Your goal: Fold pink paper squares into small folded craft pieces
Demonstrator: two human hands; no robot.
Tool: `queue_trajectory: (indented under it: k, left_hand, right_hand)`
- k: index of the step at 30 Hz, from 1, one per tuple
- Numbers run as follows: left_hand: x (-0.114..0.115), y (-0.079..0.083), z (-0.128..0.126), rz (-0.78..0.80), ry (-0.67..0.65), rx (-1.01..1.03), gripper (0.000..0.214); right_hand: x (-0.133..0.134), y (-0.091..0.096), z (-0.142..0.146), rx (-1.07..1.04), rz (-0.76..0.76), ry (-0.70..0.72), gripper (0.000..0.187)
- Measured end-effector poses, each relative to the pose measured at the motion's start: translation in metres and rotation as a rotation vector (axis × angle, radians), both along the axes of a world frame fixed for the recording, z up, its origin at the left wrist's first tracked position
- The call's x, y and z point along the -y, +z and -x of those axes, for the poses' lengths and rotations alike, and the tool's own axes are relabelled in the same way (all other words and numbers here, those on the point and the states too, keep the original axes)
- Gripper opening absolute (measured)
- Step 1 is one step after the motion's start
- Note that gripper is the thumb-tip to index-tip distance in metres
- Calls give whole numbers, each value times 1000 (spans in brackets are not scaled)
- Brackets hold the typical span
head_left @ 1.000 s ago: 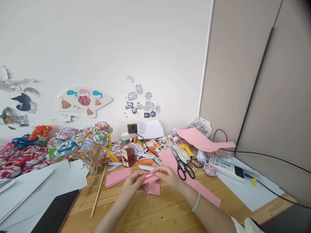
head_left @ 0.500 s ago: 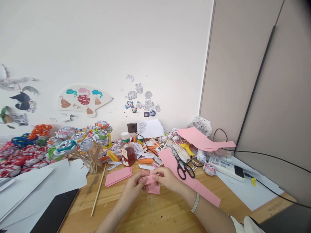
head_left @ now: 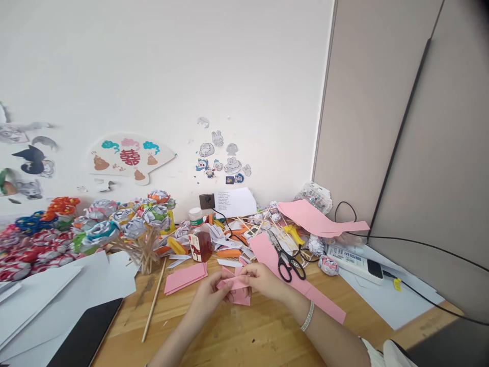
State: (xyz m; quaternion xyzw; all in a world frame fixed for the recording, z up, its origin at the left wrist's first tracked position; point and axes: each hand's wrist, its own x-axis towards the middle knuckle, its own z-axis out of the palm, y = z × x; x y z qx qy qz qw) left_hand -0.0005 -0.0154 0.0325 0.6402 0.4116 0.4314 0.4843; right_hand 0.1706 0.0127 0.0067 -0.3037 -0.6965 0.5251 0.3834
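Note:
Between my two hands is a small piece of pink paper [head_left: 234,283], pinched at both ends. My left hand [head_left: 214,293] grips its left end with thumb and fingers, and my right hand [head_left: 260,281] closes on the right end. Part of the paper is hidden behind the fingers. Under my hands lie more pink paper pieces [head_left: 243,298] on the wooden table [head_left: 214,336]. Just left sits a stack of pink paper rectangles [head_left: 186,278]. To the right, black-handled scissors [head_left: 286,264] rest on a long pink paper strip [head_left: 324,303].
A jar of reddish liquid [head_left: 199,243] stands behind my hands, before a heap of paper scraps and sticks. Paper flowers on sticks [head_left: 139,227] fill the left side. A wooden stick [head_left: 154,300], a black tablet-like slab [head_left: 87,334] and a power strip [head_left: 353,262] lie around.
The pink paper between my fingers has tilted slightly, its right end higher, and shows more of its surface. Both hands keep nearly the same place.

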Motion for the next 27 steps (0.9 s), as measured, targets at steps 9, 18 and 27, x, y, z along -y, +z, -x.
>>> queue_trajectory:
  k: [9,18,27]
  left_hand:
    - [-3,-5,0,163,73,35,27]
    - [-2,-6,-3,94,61,-25,29]
    - [-2,-5,0,37,64,-78,26]
  right_hand:
    - [2,-5,6,-20,10,-68,34]
    - [4,-3,7,-12,3,-49,32]
    - [7,1,6,-2,-6,-40,31]
